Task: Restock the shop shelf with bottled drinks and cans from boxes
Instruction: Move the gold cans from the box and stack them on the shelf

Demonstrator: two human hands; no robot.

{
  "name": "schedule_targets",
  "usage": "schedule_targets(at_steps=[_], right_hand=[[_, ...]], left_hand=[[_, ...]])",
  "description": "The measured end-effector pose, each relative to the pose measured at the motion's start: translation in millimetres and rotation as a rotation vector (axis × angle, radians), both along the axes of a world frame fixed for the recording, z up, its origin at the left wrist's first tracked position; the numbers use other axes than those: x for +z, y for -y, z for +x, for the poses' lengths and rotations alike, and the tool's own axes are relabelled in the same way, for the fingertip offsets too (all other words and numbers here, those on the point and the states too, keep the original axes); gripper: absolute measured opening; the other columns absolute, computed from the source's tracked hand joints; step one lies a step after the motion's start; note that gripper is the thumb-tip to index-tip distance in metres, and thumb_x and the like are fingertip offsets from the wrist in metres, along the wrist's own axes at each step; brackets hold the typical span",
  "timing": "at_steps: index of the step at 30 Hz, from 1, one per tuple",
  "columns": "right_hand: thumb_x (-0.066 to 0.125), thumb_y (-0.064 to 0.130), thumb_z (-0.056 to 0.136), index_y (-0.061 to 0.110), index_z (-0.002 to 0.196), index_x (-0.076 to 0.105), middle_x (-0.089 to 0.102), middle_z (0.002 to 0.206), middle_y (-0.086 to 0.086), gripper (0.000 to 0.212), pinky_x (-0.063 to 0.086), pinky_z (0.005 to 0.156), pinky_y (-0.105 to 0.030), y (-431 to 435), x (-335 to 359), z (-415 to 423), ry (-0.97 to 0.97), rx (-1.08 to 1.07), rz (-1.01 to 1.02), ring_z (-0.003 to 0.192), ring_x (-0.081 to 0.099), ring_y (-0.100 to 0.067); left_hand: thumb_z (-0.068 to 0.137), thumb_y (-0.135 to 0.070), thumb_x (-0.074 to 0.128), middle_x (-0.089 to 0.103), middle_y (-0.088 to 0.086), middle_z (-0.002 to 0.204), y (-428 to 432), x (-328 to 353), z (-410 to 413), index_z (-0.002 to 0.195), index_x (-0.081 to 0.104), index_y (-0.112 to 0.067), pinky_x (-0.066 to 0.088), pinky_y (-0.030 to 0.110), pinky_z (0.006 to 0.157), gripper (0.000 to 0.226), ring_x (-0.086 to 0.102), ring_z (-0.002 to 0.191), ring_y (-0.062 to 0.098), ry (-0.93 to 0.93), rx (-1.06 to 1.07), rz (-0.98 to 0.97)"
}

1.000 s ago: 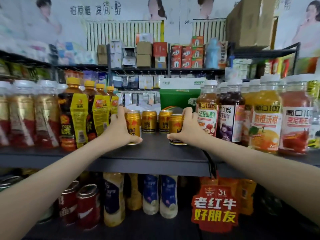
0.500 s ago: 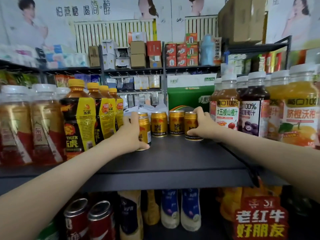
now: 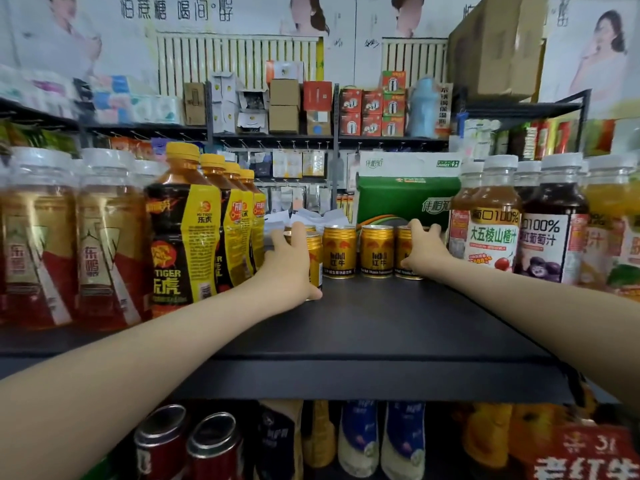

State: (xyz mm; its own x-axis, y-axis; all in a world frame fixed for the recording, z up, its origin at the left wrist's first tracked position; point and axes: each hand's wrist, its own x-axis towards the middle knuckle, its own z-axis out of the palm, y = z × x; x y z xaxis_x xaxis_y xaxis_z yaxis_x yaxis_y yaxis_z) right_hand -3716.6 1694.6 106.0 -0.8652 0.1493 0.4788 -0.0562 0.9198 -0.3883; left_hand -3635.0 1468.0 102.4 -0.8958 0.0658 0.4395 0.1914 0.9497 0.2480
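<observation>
Several gold Red Bull cans stand in a row at the back of the dark shelf point(image 3: 363, 327). My left hand point(image 3: 289, 263) grips the leftmost gold can point(image 3: 315, 261), which stands a little in front of the row. My right hand point(image 3: 424, 249) grips the rightmost gold can point(image 3: 403, 252) in the row, fingers over its top. Two more gold cans point(image 3: 358, 251) stand between them, untouched.
Yellow-labelled tiger drink bottles point(image 3: 187, 237) and amber bottles point(image 3: 69, 244) crowd the shelf's left. Juice bottles point(image 3: 519, 230) fill the right. A green carton point(image 3: 405, 199) stands behind the cans. Red cans point(image 3: 187, 445) and more bottles sit on the shelf below.
Both hands have pushed their cans deeper along the shelf, and the right can has joined the back row. The view has moved closer and shifted right.
</observation>
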Motion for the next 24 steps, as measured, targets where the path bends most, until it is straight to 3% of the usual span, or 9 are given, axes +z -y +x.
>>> schedule_targets(at_steps=[4, 7, 9, 12, 15, 20, 24], right_hand=[[0.066, 0.009, 0.087, 0.012, 0.141, 0.024, 0.005, 0.151, -0.025, 0.068, 0.042, 0.095, -0.040, -2.6, -1.6, -2.5, 0.036, -0.006, 0.063, 0.128, 0.037, -0.047], [0.069, 0.015, 0.085, 0.018, 0.150, 0.012, -0.004, 0.156, -0.022, 0.086, 0.023, 0.113, -0.050, -2.1, -0.7, 0.3, -0.026, 0.028, 0.233, 0.143, 0.007, -0.042], [0.072, 0.017, 0.083, 0.021, 0.152, 0.008, -0.003, 0.158, -0.017, 0.094, 0.014, 0.117, -0.050, 2.5, 3.0, 2.7, -0.109, 0.141, 0.408, 0.146, -0.001, -0.034], [0.069, 0.020, 0.085, 0.023, 0.153, 0.003, 0.000, 0.160, -0.011, 0.096, 0.010, 0.118, -0.041, 17.4, 8.3, 4.4, -0.132, 0.271, 0.576, 0.147, 0.000, -0.029], [0.068, 0.023, 0.087, 0.022, 0.153, 0.004, 0.007, 0.160, -0.010, 0.092, 0.011, 0.118, -0.037, 34.2, 9.1, 2.8, -0.131, 0.350, 0.604, 0.147, 0.006, -0.027], [0.063, 0.028, 0.090, 0.021, 0.153, 0.011, 0.024, 0.153, -0.008, 0.082, 0.024, 0.113, -0.035, 62.5, 3.0, -7.2, -0.149, 0.427, 0.647, 0.140, 0.023, -0.026], [0.065, 0.022, 0.088, 0.021, 0.151, 0.019, 0.036, 0.141, -0.009, 0.078, 0.036, 0.105, -0.037, 68.6, -2.1, -18.0, -0.175, 0.397, 0.607, 0.132, 0.030, -0.025]], left_hand=[[0.076, -0.028, 0.079, 0.011, 0.023, 0.147, 0.2, -0.1, -7.1, 0.142, 0.008, -0.012, 0.048, 0.035, 0.092, 0.098, 0.049, 0.118, 0.036, -0.006, 0.038, 0.027], [0.076, -0.031, 0.079, 0.008, 0.023, 0.148, 3.3, 0.3, -10.3, 0.142, 0.008, -0.011, 0.047, 0.035, 0.090, 0.099, 0.049, 0.117, 0.037, -0.011, 0.077, -0.002], [0.076, -0.034, 0.078, 0.002, 0.022, 0.150, 8.4, 1.6, -13.0, 0.142, 0.008, -0.011, 0.047, 0.034, 0.086, 0.098, 0.051, 0.115, 0.037, -0.002, 0.061, -0.011], [0.080, -0.032, 0.075, 0.001, 0.016, 0.154, 19.3, 4.8, -18.9, 0.142, 0.012, -0.013, 0.049, 0.031, 0.080, 0.090, 0.052, 0.114, 0.035, 0.026, -0.037, 0.068], [0.081, -0.027, 0.075, 0.012, 0.016, 0.151, 22.7, 4.9, -22.9, 0.138, 0.020, -0.015, 0.049, 0.033, 0.085, 0.080, 0.051, 0.116, 0.034, 0.001, -0.086, 0.134], [0.084, -0.025, 0.072, 0.015, 0.019, 0.149, 9.5, 2.9, -26.4, 0.140, 0.020, -0.014, 0.045, 0.033, 0.080, 0.078, 0.050, 0.117, 0.037, -0.043, -0.018, 0.090], [0.086, -0.027, 0.069, 0.010, 0.020, 0.152, 3.7, 2.1, -31.6, 0.143, 0.018, -0.012, 0.044, 0.039, 0.090, 0.078, 0.049, 0.120, 0.039, -0.061, 0.016, 0.005]])
